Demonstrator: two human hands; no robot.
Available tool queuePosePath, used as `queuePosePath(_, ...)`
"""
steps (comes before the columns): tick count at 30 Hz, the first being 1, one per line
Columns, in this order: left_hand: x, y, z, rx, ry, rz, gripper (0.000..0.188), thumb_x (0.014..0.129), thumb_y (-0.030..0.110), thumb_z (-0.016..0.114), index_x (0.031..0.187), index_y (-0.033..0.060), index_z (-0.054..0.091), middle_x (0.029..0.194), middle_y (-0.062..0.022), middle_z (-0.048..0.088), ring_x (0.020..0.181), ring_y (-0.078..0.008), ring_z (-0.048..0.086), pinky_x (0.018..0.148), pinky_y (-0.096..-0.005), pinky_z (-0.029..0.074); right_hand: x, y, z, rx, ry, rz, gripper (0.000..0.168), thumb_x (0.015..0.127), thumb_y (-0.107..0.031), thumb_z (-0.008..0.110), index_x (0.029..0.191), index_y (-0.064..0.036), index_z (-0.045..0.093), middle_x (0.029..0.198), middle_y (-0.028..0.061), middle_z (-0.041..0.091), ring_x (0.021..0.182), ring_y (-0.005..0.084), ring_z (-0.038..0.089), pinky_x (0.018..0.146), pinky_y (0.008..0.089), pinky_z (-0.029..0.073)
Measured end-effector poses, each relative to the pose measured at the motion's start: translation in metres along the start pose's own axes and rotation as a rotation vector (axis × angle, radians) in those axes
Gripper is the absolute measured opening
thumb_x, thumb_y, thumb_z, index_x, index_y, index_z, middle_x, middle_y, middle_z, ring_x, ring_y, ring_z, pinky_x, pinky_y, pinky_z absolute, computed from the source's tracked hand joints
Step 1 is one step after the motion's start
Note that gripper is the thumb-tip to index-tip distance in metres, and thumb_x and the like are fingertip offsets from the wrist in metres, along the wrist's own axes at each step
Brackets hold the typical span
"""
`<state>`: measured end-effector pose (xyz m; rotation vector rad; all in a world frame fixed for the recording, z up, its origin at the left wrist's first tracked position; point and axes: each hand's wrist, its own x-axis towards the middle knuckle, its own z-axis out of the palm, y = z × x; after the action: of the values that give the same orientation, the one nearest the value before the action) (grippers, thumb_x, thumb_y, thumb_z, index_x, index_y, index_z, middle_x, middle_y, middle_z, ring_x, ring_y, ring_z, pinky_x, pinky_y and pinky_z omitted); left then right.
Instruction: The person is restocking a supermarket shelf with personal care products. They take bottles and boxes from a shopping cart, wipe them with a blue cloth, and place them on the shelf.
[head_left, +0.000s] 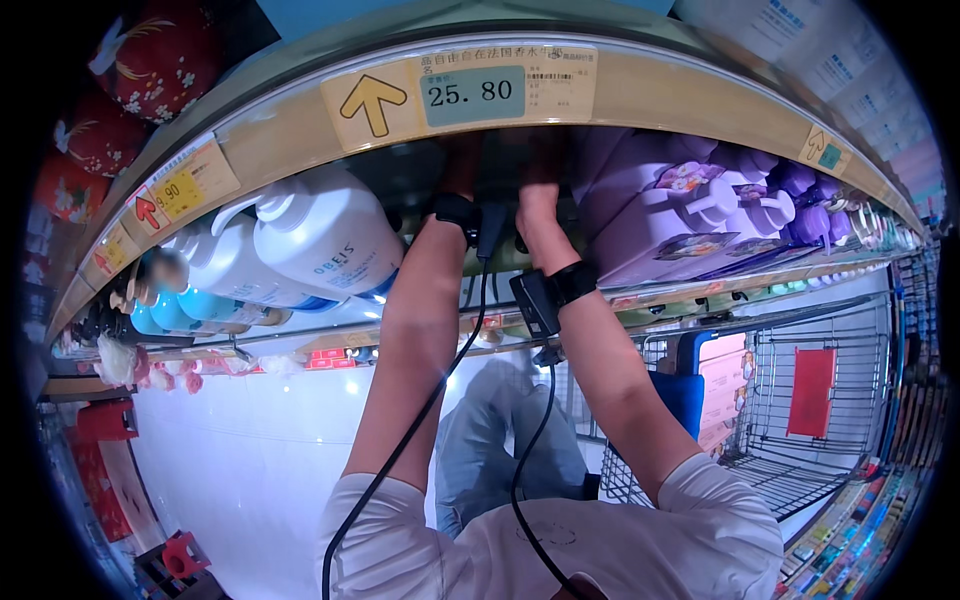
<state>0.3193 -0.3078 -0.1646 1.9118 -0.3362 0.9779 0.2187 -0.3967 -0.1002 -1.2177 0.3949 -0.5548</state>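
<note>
Both my arms reach under the edge of an upper store shelf (277, 139) into a dark gap between rows of bottles. My left hand (459, 169) is in deep shadow, its fingers hidden beneath the shelf lip. Beside it, my right hand (538, 201) shows only its wrist end and lower back; the fingers are also hidden. Whether either holds something cannot be seen. White pump bottles (330, 232) stand left of my left arm. Close to the right of my right hand are large lilac pump bottles (660, 217). Black cabled wristbands circle both wrists.
Behind my right arm stands a wire shopping cart (780, 450) with pink cartons (721, 390) and a red panel (811, 391). Turquoise bottles (184, 309) line the lower shelf's left part. Red floral containers (157, 60) sit on the upper shelf. White floor (247, 442) lies below.
</note>
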Motion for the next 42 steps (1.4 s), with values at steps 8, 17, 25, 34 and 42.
queuePosePath(8, 0.0, 0.0, -0.002, -0.003, 0.005, -0.053, 0.025, 0.086, 0.024, 0.057, 0.1, 0.0043, 0.062, 0.091, -0.0144, 0.064, 0.089, -0.0317, 0.06, 0.081, -0.0412, 0.045, 0.012, 0.014, -0.002, -0.083, -0.009, -0.137, 0.038, 0.093, -0.02, 0.044, 0.13, -0.014, 0.041, 0.122, 0.0037, 0.045, 0.108, 0.0164, 0.045, 0.088, 0.0336, 0.039)
queuePosePath(17, 0.01, 0.014, -0.023, 0.029, 0.235, -0.155, 0.026, 0.087, 0.024, 0.054, 0.102, 0.0033, 0.061, 0.096, -0.016, 0.062, 0.094, -0.0325, 0.058, 0.086, -0.043, 0.042, 0.013, 0.006, 0.001, -0.17, -0.014, -0.153, 0.039, 0.091, -0.01, 0.038, 0.13, -0.011, 0.042, 0.124, 0.0059, 0.044, 0.114, 0.0146, 0.044, 0.083, 0.0277, 0.039)
queuePosePath(25, 0.015, 0.075, -0.017, -0.121, 0.142, -0.297, 0.032, 0.091, 0.022, 0.049, 0.113, 0.0002, 0.056, 0.114, -0.0186, 0.056, 0.106, -0.031, 0.052, 0.093, -0.0414, 0.039, 0.019, -0.009, 0.017, -0.367, 0.059, -0.459, 0.04, 0.095, -0.024, 0.044, 0.126, 0.002, 0.045, 0.125, 0.0239, 0.048, 0.117, 0.038, 0.044, 0.099, 0.0381, 0.035)
queuePosePath(34, 0.007, 0.048, -0.026, -0.307, -0.194, -0.516, 0.033, 0.091, 0.024, 0.049, 0.114, 0.0009, 0.055, 0.114, -0.0171, 0.056, 0.104, -0.0293, 0.051, 0.091, -0.0403, 0.039, 0.058, 0.021, 0.01, -0.212, 0.003, -0.269, 0.041, 0.097, -0.027, 0.04, 0.126, 0.003, 0.045, 0.124, 0.0232, 0.048, 0.116, 0.0361, 0.043, 0.098, 0.0374, 0.035)
queuePosePath(42, -0.013, 0.04, -0.043, -0.344, -0.186, -0.622, 0.034, 0.091, 0.025, 0.049, 0.115, 0.0015, 0.055, 0.114, -0.0157, 0.055, 0.102, -0.0279, 0.05, 0.09, -0.0393, 0.039, 0.056, 0.021, 0.008, -0.167, -0.014, -0.201, 0.043, 0.097, -0.028, 0.038, 0.127, 0.002, 0.044, 0.124, 0.0212, 0.048, 0.116, 0.0334, 0.042, 0.098, 0.0361, 0.034)
